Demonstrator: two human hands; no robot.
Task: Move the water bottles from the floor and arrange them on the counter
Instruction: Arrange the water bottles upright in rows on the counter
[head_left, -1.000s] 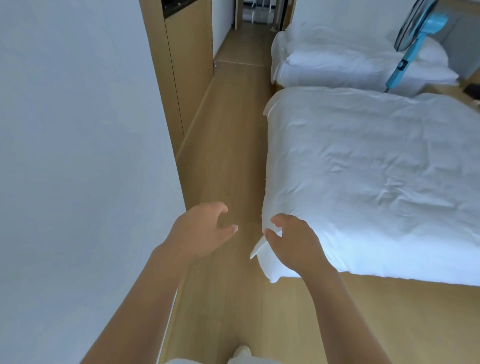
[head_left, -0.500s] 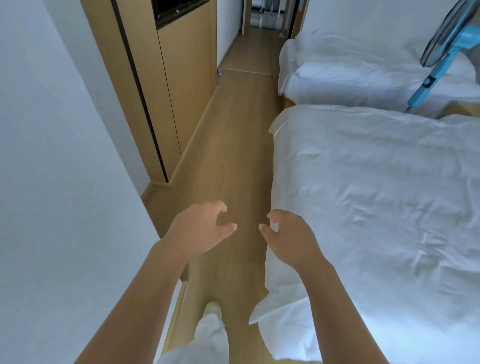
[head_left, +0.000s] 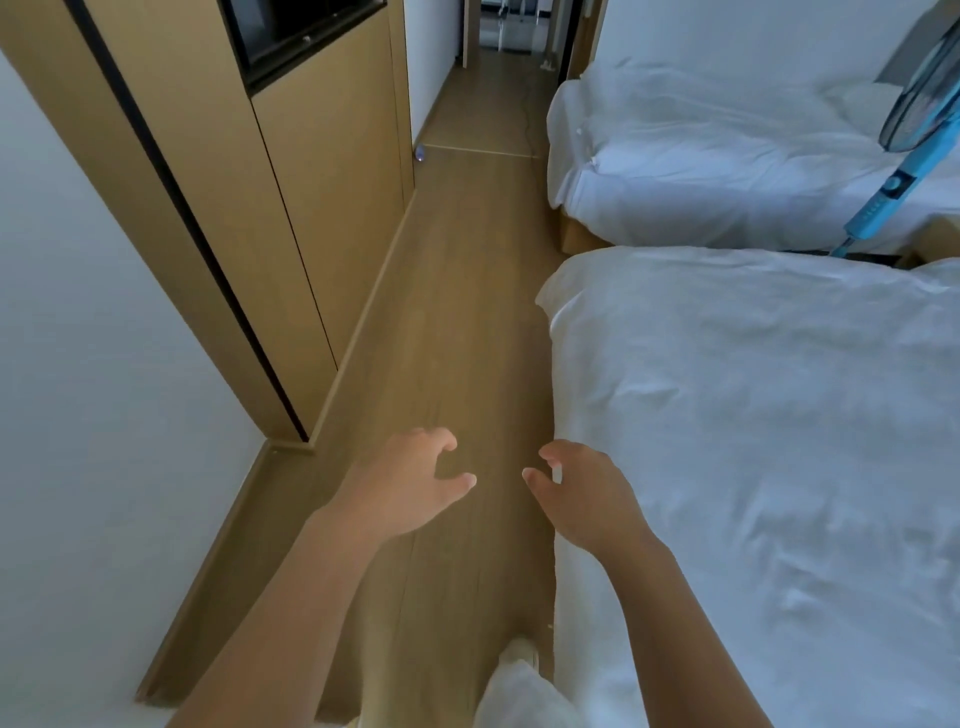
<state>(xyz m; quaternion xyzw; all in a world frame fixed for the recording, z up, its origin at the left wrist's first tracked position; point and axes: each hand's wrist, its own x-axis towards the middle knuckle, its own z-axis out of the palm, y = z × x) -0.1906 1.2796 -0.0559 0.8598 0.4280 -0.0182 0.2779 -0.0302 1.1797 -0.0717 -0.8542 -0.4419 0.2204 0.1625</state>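
You have walked forward along the aisle: a second ago the white wall filled the space beside your left hand (head_left: 410, 486), and now the wooden cabinet (head_left: 322, 171) stands ahead of it on that side, while the near bed (head_left: 753, 441) has slid alongside your right hand (head_left: 582, 499). Both hands are held out in front as before, released and empty, fingers loosely curled around nothing, with the bare wooden floor (head_left: 457, 322) showing in the gap between them. For the task, this means you are only travelling; no bottle has been picked up, and no counter is in view. As for the bottles themselves, the one likely candidate is a small, pale object (head_left: 420, 154) on the floor far ahead of your left hand, lying at the foot of the cabinet's far corner near the doorway. It is too small and blurred to say whether it is a water bottle, upright or on its side. The second bed (head_left: 727, 171) and a blue fan (head_left: 883, 197) lie well ahead of your right hand.
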